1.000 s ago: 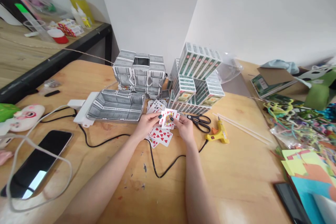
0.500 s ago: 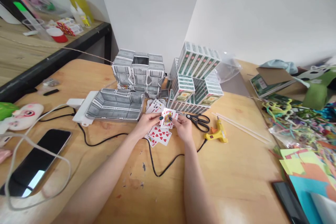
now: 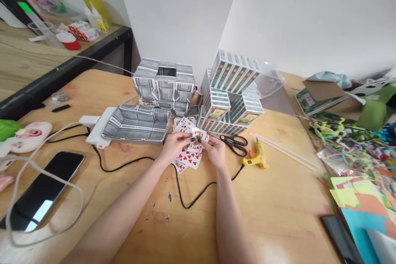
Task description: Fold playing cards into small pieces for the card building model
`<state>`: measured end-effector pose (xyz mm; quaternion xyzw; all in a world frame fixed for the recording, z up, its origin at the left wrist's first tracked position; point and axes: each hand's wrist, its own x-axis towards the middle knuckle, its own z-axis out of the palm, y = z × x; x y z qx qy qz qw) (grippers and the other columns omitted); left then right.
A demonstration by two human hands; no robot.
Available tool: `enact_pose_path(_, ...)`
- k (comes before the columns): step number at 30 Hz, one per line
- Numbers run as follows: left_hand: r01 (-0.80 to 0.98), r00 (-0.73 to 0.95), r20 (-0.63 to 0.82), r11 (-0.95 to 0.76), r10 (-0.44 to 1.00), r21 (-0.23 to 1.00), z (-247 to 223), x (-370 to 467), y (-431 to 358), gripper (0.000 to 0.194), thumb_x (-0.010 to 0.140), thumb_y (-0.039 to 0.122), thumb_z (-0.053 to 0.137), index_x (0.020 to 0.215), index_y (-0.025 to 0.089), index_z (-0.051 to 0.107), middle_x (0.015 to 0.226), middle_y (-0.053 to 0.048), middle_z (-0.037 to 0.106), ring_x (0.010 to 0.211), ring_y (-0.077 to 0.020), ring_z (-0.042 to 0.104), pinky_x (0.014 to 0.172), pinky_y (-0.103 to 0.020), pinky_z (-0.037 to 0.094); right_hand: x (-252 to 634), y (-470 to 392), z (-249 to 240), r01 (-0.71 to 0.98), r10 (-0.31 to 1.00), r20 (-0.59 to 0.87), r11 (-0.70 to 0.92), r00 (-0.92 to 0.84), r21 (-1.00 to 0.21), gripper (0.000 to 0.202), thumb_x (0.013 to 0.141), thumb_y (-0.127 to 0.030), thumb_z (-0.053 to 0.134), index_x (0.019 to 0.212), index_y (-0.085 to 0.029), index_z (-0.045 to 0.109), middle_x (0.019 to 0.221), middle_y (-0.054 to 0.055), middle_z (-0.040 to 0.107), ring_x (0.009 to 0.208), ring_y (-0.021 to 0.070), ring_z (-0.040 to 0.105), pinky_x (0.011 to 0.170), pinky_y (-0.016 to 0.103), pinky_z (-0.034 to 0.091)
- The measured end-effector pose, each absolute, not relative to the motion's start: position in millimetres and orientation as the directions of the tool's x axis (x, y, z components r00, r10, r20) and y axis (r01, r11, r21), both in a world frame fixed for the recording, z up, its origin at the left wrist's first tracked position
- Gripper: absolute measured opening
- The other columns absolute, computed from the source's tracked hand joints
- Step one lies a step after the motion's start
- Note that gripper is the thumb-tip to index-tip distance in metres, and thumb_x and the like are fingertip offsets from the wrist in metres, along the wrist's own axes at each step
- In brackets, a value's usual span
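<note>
Playing cards [image 3: 198, 137], with a jack of hearts on top, are pinched between my left hand [image 3: 176, 145] and my right hand [image 3: 215, 148]. Both thumbs, with dark nails, press on the card face. Below the hands, more face-up cards [image 3: 191, 159] lie loosely on the wooden table [image 3: 272, 210], and others [image 3: 183, 123] lie just behind. Left of them sits an open tray made of cards [image 3: 139, 123]. Behind the tray stands a larger block built of cards [image 3: 163, 84]. Card boxes [image 3: 232, 74] are stacked at its right.
Black scissors [image 3: 236, 144] and a yellow glue gun [image 3: 256, 156] lie right of my hands, beside clear glue sticks [image 3: 286, 152]. A black cable [image 3: 182, 202] loops in front. A phone [image 3: 46, 189] lies at the left, craft paper [image 3: 355, 198] at the right.
My left thumb has moved slightly right over the jack card. The rest of both hands has barely shifted.
</note>
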<state>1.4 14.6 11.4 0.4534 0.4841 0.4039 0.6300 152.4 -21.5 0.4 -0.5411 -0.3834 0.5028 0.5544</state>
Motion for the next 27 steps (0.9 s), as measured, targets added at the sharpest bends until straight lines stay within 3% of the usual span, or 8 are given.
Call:
enact_pose_path(13,-0.062,0.12,-0.277,0.286,0.953,0.956,-1,3,17,0.035,0.05,0.035,0.077,0.077,0.012,0.071,0.063,-0.002,0.067,0.055,-0.0121,0.057,0.051,-0.023,0.045,152,-22,-3,-0.252,0.977,-0.145,-0.103,0.155,-0.962,0.023,0.062,-0.036,0.072,0.076,-0.019,0.07,0.067,0.002,0.07,0.061,0.0204,0.064,0.059,0.032,0.05)
enact_pose_path(21,-0.061,0.099,-0.261,0.267,0.96,0.962,-2,6,16,0.027,0.056,0.034,0.072,0.07,0.011,0.068,0.057,-0.001,0.063,0.05,-0.0109,0.053,0.046,-0.022,0.041,150,-21,-2,-0.299,0.974,-0.177,-0.129,0.142,-0.945,0.026,0.059,-0.037,0.073,0.076,-0.019,0.069,0.07,0.003,0.071,0.061,0.0207,0.064,0.062,0.034,0.051)
enact_pose_path(27,0.113,0.023,-0.064,0.061,0.998,0.992,-1,8,11,0.017,0.066,0.032,0.062,0.063,0.015,0.062,0.057,0.001,0.058,0.053,-0.0111,0.049,0.052,-0.023,0.037,146,-20,-4,-0.297,0.97,-0.195,-0.145,0.146,-0.944,0.028,0.057,-0.04,0.074,0.075,-0.019,0.068,0.068,0.002,0.07,0.059,0.0199,0.063,0.06,0.033,0.051)
